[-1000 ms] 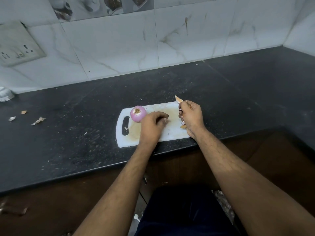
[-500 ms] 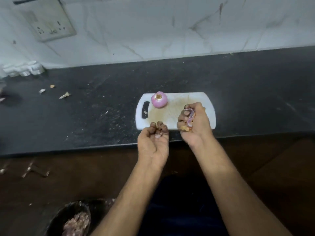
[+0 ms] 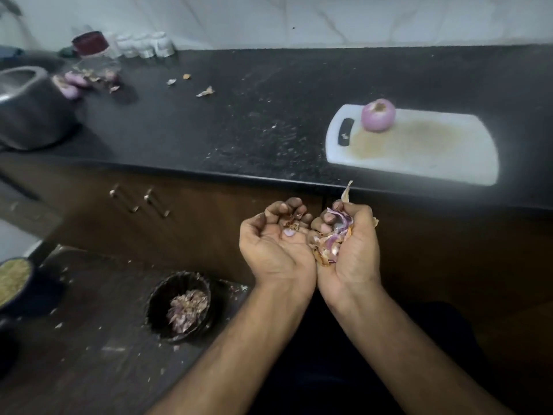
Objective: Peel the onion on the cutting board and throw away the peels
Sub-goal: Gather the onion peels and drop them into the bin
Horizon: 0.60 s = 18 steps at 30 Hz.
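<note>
Nearest you, your left hand (image 3: 276,244) and right hand (image 3: 347,244) sit pressed side by side, palms up and fingers curled in. The right one is cupped around a loose heap of onion peels (image 3: 332,238); the left holds only a few scraps. One papery strip sticks up past your right fingers and another pokes out at the right edge of that hand. Those are likely to flutter off first, since nothing pins them.

Down to the left stands the black bin (image 3: 179,307), already holding peels, with bits scattered on the floor around it. It is well apart from your hands, so tipping early would probably add to that mess.

Farther off, the peeled onion (image 3: 378,115) sits on the far left corner of the white cutting board (image 3: 419,157) on the dark counter (image 3: 239,121).
</note>
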Each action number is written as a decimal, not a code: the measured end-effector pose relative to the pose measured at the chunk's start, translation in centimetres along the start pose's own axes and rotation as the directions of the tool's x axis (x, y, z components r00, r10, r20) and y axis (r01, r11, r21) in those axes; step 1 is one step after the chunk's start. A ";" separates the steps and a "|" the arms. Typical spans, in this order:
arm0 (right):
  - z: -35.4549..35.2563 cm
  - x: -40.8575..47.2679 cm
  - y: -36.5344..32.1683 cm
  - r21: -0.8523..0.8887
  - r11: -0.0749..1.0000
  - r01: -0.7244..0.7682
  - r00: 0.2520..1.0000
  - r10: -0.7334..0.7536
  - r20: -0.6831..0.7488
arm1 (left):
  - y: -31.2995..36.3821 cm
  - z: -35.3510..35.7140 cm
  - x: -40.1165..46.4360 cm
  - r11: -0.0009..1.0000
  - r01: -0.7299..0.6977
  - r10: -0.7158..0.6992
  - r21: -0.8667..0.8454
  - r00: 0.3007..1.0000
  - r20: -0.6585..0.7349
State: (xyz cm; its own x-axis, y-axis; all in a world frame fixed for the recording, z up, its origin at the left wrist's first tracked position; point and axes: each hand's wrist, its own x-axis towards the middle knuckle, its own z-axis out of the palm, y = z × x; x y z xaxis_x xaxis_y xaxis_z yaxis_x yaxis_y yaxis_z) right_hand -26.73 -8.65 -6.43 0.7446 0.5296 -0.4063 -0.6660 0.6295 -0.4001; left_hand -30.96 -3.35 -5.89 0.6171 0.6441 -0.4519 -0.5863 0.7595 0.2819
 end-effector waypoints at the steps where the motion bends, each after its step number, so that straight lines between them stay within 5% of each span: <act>1: 0.1 -0.1 0.9 -0.033 0.999 -0.014 1.000 0.015 0.007 | 0.7 -0.6 -0.1 1.000 -0.017 0.017 -0.005 1.000 0.006; 13: 1.4 1.9 12.5 -0.247 0.949 -0.198 0.980 0.195 -0.036 | 8.9 -7.1 2.6 0.954 -0.291 0.280 -0.070 0.950 -0.138; 18: 1.2 4.5 20.3 -0.205 0.917 -0.341 0.937 0.316 -0.147 | 13.3 -12.4 6.1 0.949 -0.295 0.247 -0.116 0.917 -0.312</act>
State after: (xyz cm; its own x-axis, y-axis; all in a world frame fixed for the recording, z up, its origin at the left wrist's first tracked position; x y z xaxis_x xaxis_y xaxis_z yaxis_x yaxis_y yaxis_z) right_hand -36.84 7.17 -15.36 0.4812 0.6118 -0.6278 -0.8740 0.2799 -0.3971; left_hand -41.50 9.56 -15.34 0.2577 0.7499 -0.6093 -0.7987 0.5202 0.3025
